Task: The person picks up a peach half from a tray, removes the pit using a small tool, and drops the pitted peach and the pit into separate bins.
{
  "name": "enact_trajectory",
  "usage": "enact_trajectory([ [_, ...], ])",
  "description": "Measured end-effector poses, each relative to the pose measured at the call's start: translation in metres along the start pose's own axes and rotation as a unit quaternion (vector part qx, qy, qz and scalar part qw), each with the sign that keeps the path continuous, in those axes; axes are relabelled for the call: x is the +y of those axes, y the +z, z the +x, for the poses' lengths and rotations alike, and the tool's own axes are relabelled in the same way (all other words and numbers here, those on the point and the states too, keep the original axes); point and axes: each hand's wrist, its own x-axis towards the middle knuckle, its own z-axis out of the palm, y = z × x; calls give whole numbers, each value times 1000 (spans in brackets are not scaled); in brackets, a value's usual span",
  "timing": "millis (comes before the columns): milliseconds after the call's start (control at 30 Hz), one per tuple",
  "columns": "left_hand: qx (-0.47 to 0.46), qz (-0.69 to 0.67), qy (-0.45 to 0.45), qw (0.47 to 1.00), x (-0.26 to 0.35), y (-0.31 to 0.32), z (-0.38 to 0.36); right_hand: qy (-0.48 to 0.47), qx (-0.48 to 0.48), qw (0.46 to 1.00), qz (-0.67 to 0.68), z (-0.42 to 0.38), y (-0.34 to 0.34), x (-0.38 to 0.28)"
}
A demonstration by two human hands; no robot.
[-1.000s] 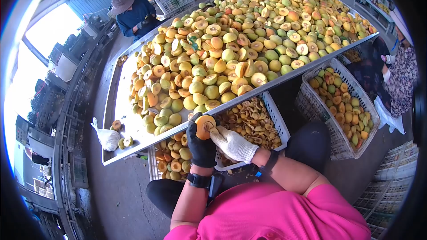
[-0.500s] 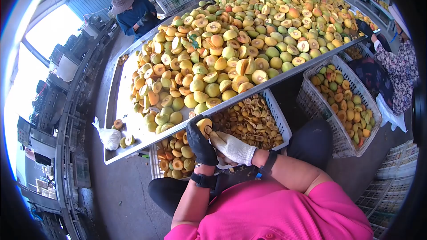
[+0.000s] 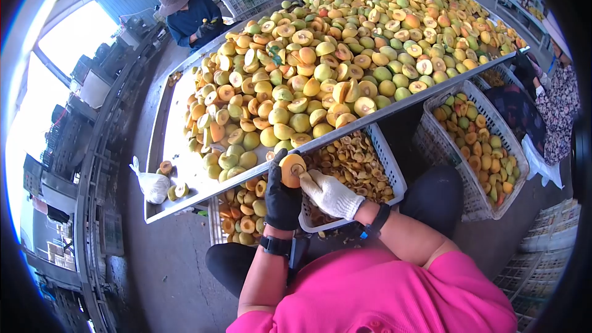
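Observation:
My left hand [image 3: 282, 200], in a black glove, is closed around a halved yellow peach [image 3: 292, 170], its cut face turned toward my right hand. My right hand [image 3: 332, 193], in a white knit glove, has its fingers closed at the middle of that cut face. Whatever is between those fingers is too small and covered to name. Both hands are just off the near edge of a metal table [image 3: 246, 178] heaped with halved peaches [image 3: 302, 105]. Beneath them, a white crate [image 3: 398, 176] contains brownish peach scraps [image 3: 351, 166].
Another crate of peach halves [image 3: 245, 213] stands under the table at left. To the right is a full white crate [image 3: 456, 172]. A tied white plastic bag [image 3: 151, 185] lies on the table corner. Co-workers sit at the far left [image 3: 192, 15] and right [image 3: 558, 102].
My hands have risen slightly with the peach half, and its cut face now shows more fully. The right hand's fingers have shifted to its centre. The view has moved slightly.

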Motion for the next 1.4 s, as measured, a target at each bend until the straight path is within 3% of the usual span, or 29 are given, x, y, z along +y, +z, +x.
enact_trajectory([
  [67,-6,117,42,992,3,0,-6,-163,47,969,-180,0,0,8],
  [200,0,-178,-89,980,-14,-12,-4,-112,25,981,-156,-4,2,6],
  [300,-10,-208,-108,972,-21,-16,-5,-131,7,975,-180,-4,1,6],
  [433,-5,-153,-100,983,-28,-18,-8,-109,-4,982,-151,-4,3,5],
  [567,-11,87,-27,996,-4,-8,-16,-77,-14,986,-149,-6,5,5],
  [667,-10,149,-9,989,-2,-15,-16,-52,-35,980,-187,-6,5,6],
  [800,-157,264,50,950,-12,-48,2,-15,-73,969,-235,-8,9,13],
  [867,-206,254,43,944,-38,-71,12,-1,-83,976,-201,-12,9,4],
  [900,-265,244,-13,933,1,-56,20,-8,-79,981,-178,-13,9,4],
  [967,-171,220,32,960,17,-39,14,-29,-65,989,-132,-10,10,1],
  [1033,-48,219,24,974,-9,-34,-4,-137,-27,985,-103,-4,13,9],
  [1067,-18,105,28,994,-9,-20,-8,-190,-8,978,-88,-2,14,12],
  [1100,13,-11,31,999,-6,-2,-14,-36,-85,994,56,-5,13,-2],
  [1133,45,-127,31,990,-4,6,-17,132,-111,967,187,-8,12,-15],
  [1167,40,-125,55,990,-14,3,-14,195,-137,940,243,-9,7,-26],
  [1200,63,47,105,991,-20,-3,-17,259,-163,905,296,-12,4,-34],
  [1267,99,382,191,898,-32,-17,-21,262,-174,905,287,-14,3,-39],
  [1333,62,91,72,991,-43,-22,-11,260,-201,912,245,-11,-5,-36],
  [1367,26,-58,-6,998,-22,-19,-4,274,-262,899,219,-4,-14,-27],
  [1400,-12,-205,-88,975,-4,-16,-2,209,-238,931,184,-7,-9,-21],
])
